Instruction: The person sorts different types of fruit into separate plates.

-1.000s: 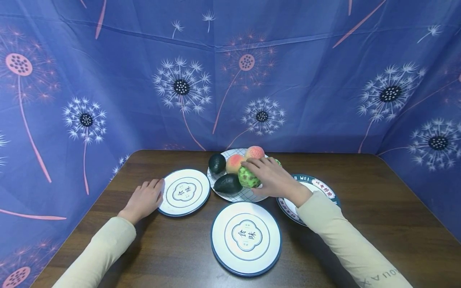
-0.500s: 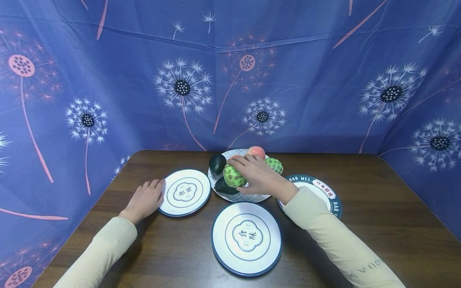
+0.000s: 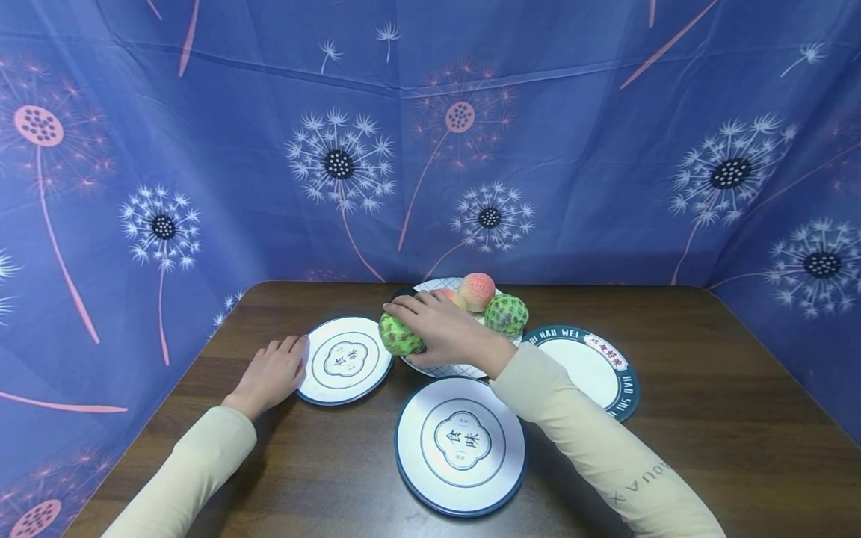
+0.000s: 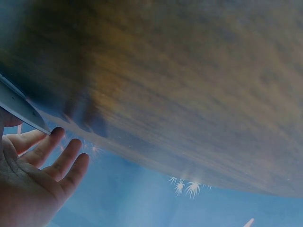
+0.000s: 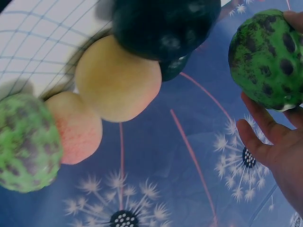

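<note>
I'm looking at a person at work over a brown desk, where a round checked plate carries a small heap of fruit, and at the left edge of that checked plate the right hand has its grip clamped on a green knobbly fruit, fingers and thumb curled round it, the fruit apart from the peaches; on the right side of the checked plate sits another green fruit with the same dark blotches, and at its back lies a pink-and-yellow peach, while a second peach and a dark avocado are mostly hidden from above by the right hand; left of the checked plate is a white plate with a blue rim and a flower-shaped emblem, and on the far side of it from the checked plate the left hand touches the rim, its grip loose, the fingers apart and nearly straight; in front of the checked plate, nearer the person, stands a matching blue-rimmed plate, and to its right is a teal-rimmed plate with lettering, partly covered by the right sleeve; behind the checked plate hangs a blue dandelion-print cloth
</note>
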